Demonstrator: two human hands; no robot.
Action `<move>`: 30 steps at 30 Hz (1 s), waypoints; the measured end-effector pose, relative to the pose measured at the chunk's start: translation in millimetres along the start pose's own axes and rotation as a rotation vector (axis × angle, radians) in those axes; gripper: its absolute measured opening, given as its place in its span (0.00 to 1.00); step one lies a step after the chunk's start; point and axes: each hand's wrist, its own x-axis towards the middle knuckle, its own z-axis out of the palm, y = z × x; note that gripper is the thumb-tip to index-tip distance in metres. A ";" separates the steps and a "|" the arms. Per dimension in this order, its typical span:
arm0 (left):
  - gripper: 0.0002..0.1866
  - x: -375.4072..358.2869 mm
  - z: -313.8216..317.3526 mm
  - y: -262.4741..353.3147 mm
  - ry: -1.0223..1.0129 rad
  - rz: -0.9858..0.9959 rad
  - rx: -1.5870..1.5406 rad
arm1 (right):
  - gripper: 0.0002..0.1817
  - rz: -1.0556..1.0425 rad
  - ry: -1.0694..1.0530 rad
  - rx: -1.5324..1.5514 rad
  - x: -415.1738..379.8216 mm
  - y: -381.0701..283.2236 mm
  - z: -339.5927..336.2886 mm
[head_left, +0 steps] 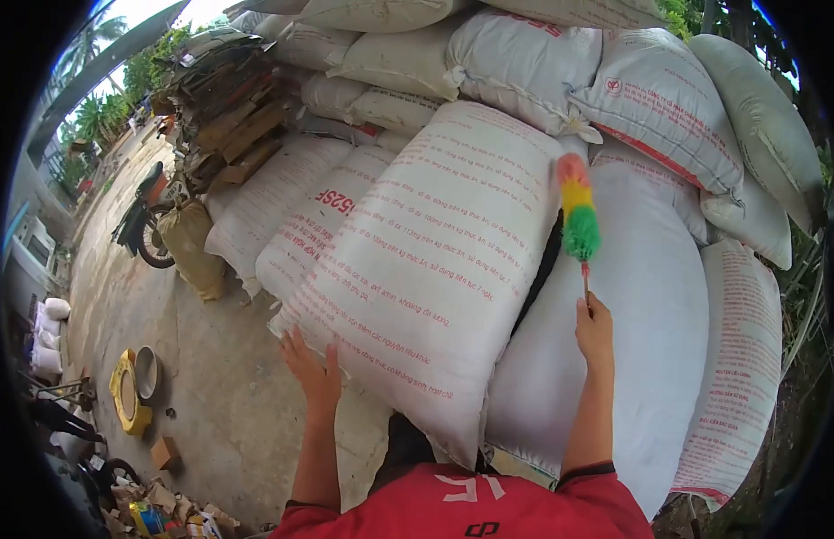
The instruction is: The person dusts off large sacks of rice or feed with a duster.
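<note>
My right hand [595, 331] is closed round the handle of a feather duster [579, 202] with red, yellow and green bands. The duster points away from me, over the gap between a big white printed sack [435, 242] and a plain white sack [624, 323] on the right. Fingers spread, my left hand [311, 366] is at the lower left edge of the printed sack and seems to touch it. That sack leans back against the pile, its lower end close to my body. Red lines of print cover its face.
More filled sacks [660, 108] are stacked behind and to the right. Flattened cardboard [228, 117] is piled at the back left, near a motorbike [152, 216] and a tan sack [190, 247]. On the concrete floor lie a yellow ring-shaped object [128, 395], a bowl [147, 373] and a small box [164, 454].
</note>
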 end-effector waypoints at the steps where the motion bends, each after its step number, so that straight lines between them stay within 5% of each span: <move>1: 0.35 20.0 3.4 -20.3 0.035 -0.012 0.028 | 0.15 0.003 0.018 -0.001 -4.0 -24.6 8.7; 4: 0.29 78.6 22.9 -65.7 0.032 0.031 -0.018 | 0.16 -0.094 -0.054 -0.095 -19.7 -93.4 49.8; 6: 0.27 107.6 30.2 -80.8 -0.004 0.055 -0.105 | 0.18 -0.230 -0.398 0.073 -27.7 -111.4 73.4; 9: 0.25 139.7 37.8 -78.7 -0.211 0.006 -0.285 | 0.21 -0.465 -0.641 0.012 -5.8 -125.2 68.9; 12: 0.24 141.5 45.4 -88.2 -0.233 0.119 -0.270 | 0.20 -0.203 -0.426 0.016 24.3 -150.9 51.0; 16: 0.23 140.5 44.4 -87.7 -0.196 0.087 -0.303 | 0.14 0.085 0.134 -0.047 97.7 -136.9 61.9; 20: 0.23 140.5 48.1 -92.2 -0.155 0.102 -0.303 | 0.15 -0.162 0.111 -0.364 92.8 -166.9 137.1; 21: 0.23 140.9 48.6 -93.1 -0.150 0.101 -0.302 | 0.17 -0.057 -0.073 -0.206 73.7 -200.2 143.7; 23: 0.23 141.9 49.8 -94.7 -0.180 0.098 -0.311 | 0.19 -0.285 -0.474 -0.196 58.3 -217.8 154.9; 24: 0.23 141.9 50.7 -95.8 -0.188 0.106 -0.308 | 0.19 -0.277 -0.470 -0.190 54.0 -224.9 155.9; 26: 0.23 144.0 52.4 -98.5 -0.187 0.133 -0.327 | 0.19 -0.515 -0.794 -0.257 42.5 -244.3 149.9; 27: 0.23 145.4 53.1 -98.8 -0.194 0.138 -0.324 | 0.19 -0.508 -0.791 -0.251 43.3 -245.4 146.5; 30: 0.23 144.3 51.8 -99.8 -0.175 0.161 -0.316 | 0.19 -0.185 -0.257 -0.018 59.2 -231.1 128.5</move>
